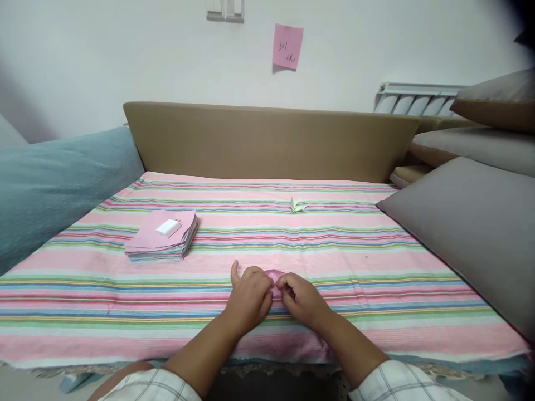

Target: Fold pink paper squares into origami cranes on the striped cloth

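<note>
Two Hands Meet Over Pink Paper on Striped Cloth

The left hand (249, 298) and the right hand (302, 299) come together at the near part of a striped cloth (234, 223), fingertips pinched on a piece of pink paper (275, 275) that lies between them, partly hidden by the fingers. The left thumb or a finger sticks up, apart from the rest. Beyond the hands sits a small folded pale-green paper (296, 206). To the left, a white plug adapter (169, 228) rests on top of a stack of square paper (161, 242). Grey cushions (468, 223) are piled at the right.
</note>
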`<act>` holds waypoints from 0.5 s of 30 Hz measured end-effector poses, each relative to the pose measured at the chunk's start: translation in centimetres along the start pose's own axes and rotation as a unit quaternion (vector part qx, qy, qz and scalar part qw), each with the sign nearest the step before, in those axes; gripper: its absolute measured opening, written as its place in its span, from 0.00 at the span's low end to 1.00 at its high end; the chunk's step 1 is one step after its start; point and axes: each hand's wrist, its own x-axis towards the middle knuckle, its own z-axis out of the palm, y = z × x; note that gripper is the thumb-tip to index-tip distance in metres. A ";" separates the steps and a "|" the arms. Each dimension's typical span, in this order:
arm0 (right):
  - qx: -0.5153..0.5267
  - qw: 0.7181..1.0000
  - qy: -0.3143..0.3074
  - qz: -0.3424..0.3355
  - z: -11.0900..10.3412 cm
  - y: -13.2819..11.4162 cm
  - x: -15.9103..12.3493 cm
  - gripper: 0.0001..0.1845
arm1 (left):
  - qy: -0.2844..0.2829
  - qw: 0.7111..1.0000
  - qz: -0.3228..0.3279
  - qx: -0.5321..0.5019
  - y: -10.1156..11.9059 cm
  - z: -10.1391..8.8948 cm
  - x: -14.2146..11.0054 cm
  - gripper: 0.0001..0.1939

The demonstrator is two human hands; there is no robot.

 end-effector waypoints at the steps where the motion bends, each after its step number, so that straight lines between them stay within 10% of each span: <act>1: -0.007 1.000 -0.009 -0.009 0.0 0.1 0.0 0.11 | 0.006 1.000 -0.019 -0.018 -0.1 -0.2 0.0 0.05; 15: -0.092 0.993 -0.004 -0.075 0.8 0.1 0.0 0.11 | -0.030 0.988 -0.147 -0.048 -2.4 -1.4 0.3 0.05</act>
